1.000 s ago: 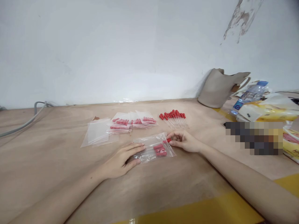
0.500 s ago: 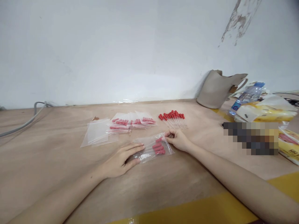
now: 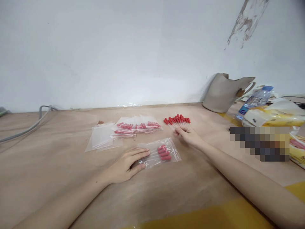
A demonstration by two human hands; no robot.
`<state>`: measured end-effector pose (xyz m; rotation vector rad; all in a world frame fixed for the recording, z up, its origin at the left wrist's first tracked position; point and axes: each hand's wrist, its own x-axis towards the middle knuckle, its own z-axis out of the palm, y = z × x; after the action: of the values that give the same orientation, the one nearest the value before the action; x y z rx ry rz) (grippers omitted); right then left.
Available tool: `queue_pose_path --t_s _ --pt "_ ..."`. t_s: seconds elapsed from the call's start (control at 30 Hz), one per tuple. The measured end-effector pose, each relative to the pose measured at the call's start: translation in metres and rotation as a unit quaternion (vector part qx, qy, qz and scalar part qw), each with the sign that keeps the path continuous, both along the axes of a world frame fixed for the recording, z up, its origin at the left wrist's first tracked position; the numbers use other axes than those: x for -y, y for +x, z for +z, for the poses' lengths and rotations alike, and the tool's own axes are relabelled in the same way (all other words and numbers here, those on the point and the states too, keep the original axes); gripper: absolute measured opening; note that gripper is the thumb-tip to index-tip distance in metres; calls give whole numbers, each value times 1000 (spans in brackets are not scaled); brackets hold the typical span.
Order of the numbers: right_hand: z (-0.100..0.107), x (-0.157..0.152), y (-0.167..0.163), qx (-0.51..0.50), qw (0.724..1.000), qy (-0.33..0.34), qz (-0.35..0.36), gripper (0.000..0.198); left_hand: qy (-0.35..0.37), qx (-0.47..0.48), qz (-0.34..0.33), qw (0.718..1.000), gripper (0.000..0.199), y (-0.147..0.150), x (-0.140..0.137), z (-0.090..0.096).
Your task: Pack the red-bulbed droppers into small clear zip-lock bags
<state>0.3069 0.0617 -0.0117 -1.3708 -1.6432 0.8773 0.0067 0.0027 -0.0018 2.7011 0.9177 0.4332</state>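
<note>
A clear zip bag (image 3: pixel 152 159) lies flat on the table, with several red-bulbed droppers (image 3: pixel 164 153) inside, their bulbs toward the right. At the bag's left end rests my left hand (image 3: pixel 127 163), fingers stretched out on the plastic and thumb apart. My right hand (image 3: pixel 187 135) is at the lower ends of a fanned pile of loose droppers (image 3: pixel 177 119). Its thumb and fingers are pinched together at the thin clear stems; the fingers partly hide what is between them. The loose droppers' red bulbs point toward the wall.
Filled bags (image 3: pixel 138 126) overlap behind my left hand, beside flat unfilled bags (image 3: pixel 101 138). A grey cable (image 3: pixel 30 128) lies at far left. To the right stand a beige container (image 3: pixel 222 93), a water bottle (image 3: pixel 256 101) and yellow-white tissue packs (image 3: pixel 274 116), near a blurred-out patch.
My right hand has let go of the bag's right end and moved up to the loose droppers. The bag lies flatter, while my left hand stays on it. The view has shifted slightly.
</note>
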Motion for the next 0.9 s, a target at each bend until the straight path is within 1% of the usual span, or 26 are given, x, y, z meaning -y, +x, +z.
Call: queue_pose_path --t_s 0.07,0.13,0.2,0.27,0.33,0.4,0.5,0.6,0.63,0.7,0.73,0.8,0.83,0.9 --pt "4 -12 1 94 992 72 -31 33 4 -1 -8 1000 42 0 0 1" --pt "9 -25 -4 211 968 116 -67 21 8 -4 -17 1000 42 0 -1 1" --pt "15 -36 -13 303 939 113 -114 16 6 -8 -21 1000 42 0 -1 1" --pt "18 -47 -24 364 917 75 -147 18 11 -10 -17 1000 42 -1 -1 1" --pt "19 -57 -35 394 903 34 -168 22 29 -8 -6 1000 40 -1 0 0" --pt "18 -65 -43 399 898 11 -185 26 52 -2 3 999 38 -1 0 0" --pt "15 -71 -51 397 898 -1 -191 27 80 5 3 997 36 0 1 0" --pt "16 -69 -52 393 901 -2 -186 24 107 -4 8 994 34 0 1 1" --pt "18 -66 -50 385 904 5 -184 25 110 -11 11 994 34 0 1 1" --pt "21 -59 -43 327 929 41 -170 25 104 -25 13 994 36 0 1 1" --pt "22 -54 -37 272 946 67 -161 25 96 -30 12 995 37 0 1 0" --pt "22 -43 -25 122 975 122 -142 24 74 -37 8 997 39 -1 1 0" --pt "20 -36 -20 44 981 137 -132 28 63 -38 6 997 40 -2 1 0" --pt "15 -20 -11 -80 981 135 -117 45 45 -39 8 998 42 -2 1 1"
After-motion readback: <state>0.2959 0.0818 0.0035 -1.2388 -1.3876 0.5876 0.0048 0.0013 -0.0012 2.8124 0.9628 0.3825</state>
